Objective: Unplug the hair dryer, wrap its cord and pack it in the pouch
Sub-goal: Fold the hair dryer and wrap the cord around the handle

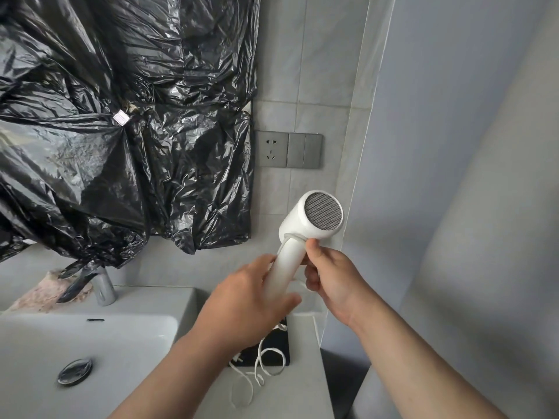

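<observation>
A white hair dryer (308, 219) is held upright in front of me, its grey mesh back facing the camera. My left hand (251, 300) grips the lower part of its handle. My right hand (329, 273) pinches the white cord against the top of the handle, where one loop of cord lies around it. The remaining cord (260, 370) hangs down and lies in loose loops on the counter, partly over a black pouch (278, 349). The plug (237, 359) rests at the pouch's left edge. The wall socket (272, 148) has nothing plugged in.
A white sink basin (90, 337) with a metal drain and a chrome tap (104, 288) is at the lower left. Black plastic sheeting (121, 131) covers the wall above it. A clear glass partition edge (360, 146) runs down the right of the counter.
</observation>
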